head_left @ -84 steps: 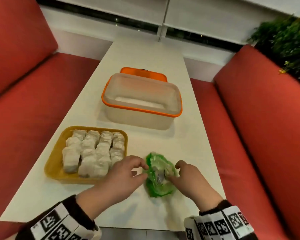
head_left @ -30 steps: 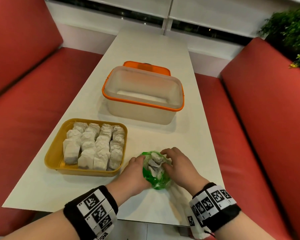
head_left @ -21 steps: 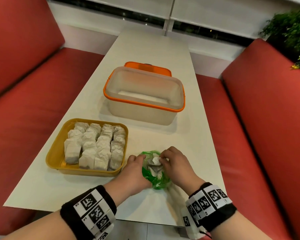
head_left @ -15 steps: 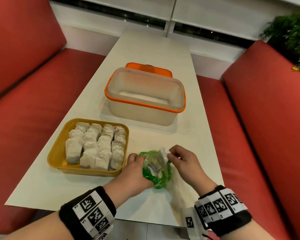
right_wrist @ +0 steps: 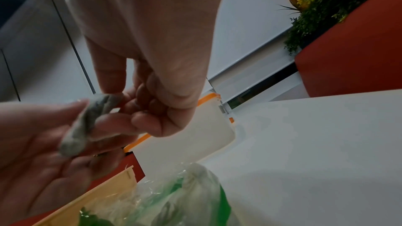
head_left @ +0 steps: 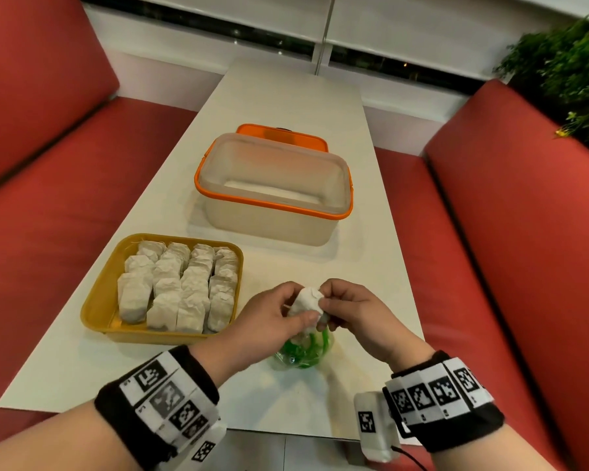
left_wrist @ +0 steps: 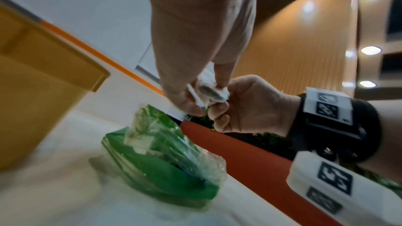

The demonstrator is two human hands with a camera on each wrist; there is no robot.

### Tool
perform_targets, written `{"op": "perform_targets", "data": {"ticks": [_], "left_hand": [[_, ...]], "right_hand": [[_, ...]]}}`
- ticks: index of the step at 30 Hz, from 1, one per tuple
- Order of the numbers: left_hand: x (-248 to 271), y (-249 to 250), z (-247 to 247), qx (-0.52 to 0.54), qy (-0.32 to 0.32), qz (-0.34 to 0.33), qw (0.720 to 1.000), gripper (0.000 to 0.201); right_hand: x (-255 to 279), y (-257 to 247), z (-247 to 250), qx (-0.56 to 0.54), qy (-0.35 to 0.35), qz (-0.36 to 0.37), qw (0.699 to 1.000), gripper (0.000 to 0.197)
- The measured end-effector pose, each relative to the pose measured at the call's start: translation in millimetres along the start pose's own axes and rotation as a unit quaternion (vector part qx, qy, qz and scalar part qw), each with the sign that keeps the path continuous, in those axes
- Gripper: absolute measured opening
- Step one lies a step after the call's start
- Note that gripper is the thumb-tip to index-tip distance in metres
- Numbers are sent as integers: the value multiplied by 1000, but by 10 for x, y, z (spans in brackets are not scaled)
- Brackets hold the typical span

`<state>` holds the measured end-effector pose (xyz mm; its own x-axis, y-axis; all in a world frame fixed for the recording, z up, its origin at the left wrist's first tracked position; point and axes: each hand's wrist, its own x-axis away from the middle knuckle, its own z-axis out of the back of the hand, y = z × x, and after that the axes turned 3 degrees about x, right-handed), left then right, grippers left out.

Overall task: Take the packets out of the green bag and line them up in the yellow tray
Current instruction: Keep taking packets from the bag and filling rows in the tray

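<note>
Both hands, left hand [head_left: 269, 321] and right hand [head_left: 352, 311], pinch one packet [head_left: 306, 300] just above green bag [head_left: 301, 351]. Mid-transfer; next: carry left into yellow tray [head_left: 97, 304], beside filled rows.
</note>
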<state>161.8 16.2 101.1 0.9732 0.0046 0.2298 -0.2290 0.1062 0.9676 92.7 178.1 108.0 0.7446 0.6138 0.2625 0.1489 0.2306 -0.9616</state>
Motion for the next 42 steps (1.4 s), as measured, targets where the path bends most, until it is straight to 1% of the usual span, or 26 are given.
{"op": "perform_targets", "data": {"ticks": [1,2,5,7,9,10,12,14,16,17,18,20,21,23,24,25,27,28,29,31,33,34,36,38,40,42], "left_hand": [[-32,-9,5,52,2,16,999,18],[-51,-11,12,86,5,27,996,18],[-82,-14,40,150,9,48,988,36],[-94,-52,64,174,21,66,982,43],[-100,-94,80,192,42,91,976,41],[-105,-111,84,200,49,102,973,38],[-112,-129,82,209,52,120,969,34],[-123,-124,69,221,48,127,966,37],[-137,-109,53,239,44,124,962,41],[-133,-91,50,249,44,120,960,41],[-130,-78,52,265,43,114,956,38],[-117,-62,74,318,36,104,942,34],[-109,-59,88,339,29,99,935,35],[-85,-61,128,333,14,89,939,41],[-72,-68,151,322,10,82,943,45],[-62,-78,178,312,9,76,947,52],[-37,-85,221,291,5,68,954,63],[-18,-90,242,279,1,67,958,67],[-1,-95,254,265,-6,64,962,69],[56,-76,269,234,-23,53,971,74],[106,-66,298,211,-34,39,976,79],[123,-71,319,202,-37,31,978,82],[143,-98,378,179,-42,13,983,86],[165,-134,444,159,-43,-2,986,85],[203,-159,513,144,-37,-11,989,85],[235,-192,578,133,-27,-10,991,86]], "right_hand": [[-2,-10,-15,-6,0,-4,1000,12],[-4,-14,-29,-3,2,-6,1000,16],[-4,25,-52,41,32,-2,999,23],[-4,57,-49,56,62,-10,996,21],[9,72,-29,64,112,-11,992,15],[15,72,-22,81,150,-1,985,13],[33,70,-30,162,233,49,958,17],[45,45,-97,265,278,126,915,21],[27,45,-192,328,273,198,882,20],[11,51,-241,349,262,217,873,20],[-1,52,-294,365,245,222,870,19],[-12,44,-392,390,198,200,877,14],[-11,33,-423,398,165,182,884,13],[8,20,-454,394,97,155,901,28],[15,13,-458,380,75,144,911,34],[18,0,-455,355,63,130,924,35],[14,-27,-440,286,74,88,951,30],[0,-35,-438,258,90,76,959,27],[-13,-50,-442,248,112,72,960,22],[-51,-68,-454,273,156,79,946,20],[-87,-112,-488,298,170,91,935,19],[-105,-129,-502,291,166,89,938,22],[-121,-176,-533,237,138,63,960,24],[-117,-232,-563,185,87,46,978,20],[-111,-276,-590,143,24,47,988,13],[-110,-323,-622,123,-19,46,991,18]]}}
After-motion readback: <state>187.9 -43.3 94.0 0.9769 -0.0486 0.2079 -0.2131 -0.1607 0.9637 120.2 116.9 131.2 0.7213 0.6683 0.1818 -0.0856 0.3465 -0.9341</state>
